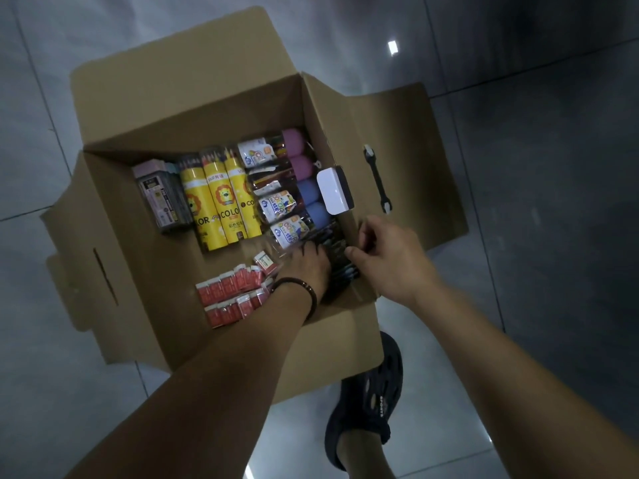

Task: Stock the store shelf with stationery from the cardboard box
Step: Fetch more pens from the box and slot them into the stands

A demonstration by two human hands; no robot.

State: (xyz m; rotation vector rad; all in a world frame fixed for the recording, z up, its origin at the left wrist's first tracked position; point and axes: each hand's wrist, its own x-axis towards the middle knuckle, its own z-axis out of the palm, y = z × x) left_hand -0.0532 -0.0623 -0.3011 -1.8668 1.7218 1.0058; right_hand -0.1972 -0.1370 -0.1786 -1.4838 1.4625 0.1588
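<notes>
The step in hand appears to be picking stock out of the cardboard box [193, 108], which stands open on the tiled floor [518, 167] with its flaps folded out; the store shelf is not in view, so nothing can be said of how much has been shelved; the box holds plenty, so the task looks far from done. Both hands work at the box's right side, where a bundle of dark pens [337, 261] lies against the right wall; the left hand [307, 267] reaches down with its fingers on the bundle, though whether they grip it or only press on it cannot be told; the right hand [390, 257] has thumb and curled fingers closed narrowly about the bundle's near end, just at the wall. Elsewhere in the box lie 3 yellow pencil tubes [216, 205] side by side, 4 clear tubes [283, 202] with pink and blue caps just beside them, a grey pack [162, 195] at the far left, and red eraser packs [231, 295] near the front wall. The next move probably calls for a firm 2-handed hold on the loose pens so that none slip out, then a lift clear of the right wall and the white device [333, 190] clipped to its edge, before turning toward the shelf.
</notes>
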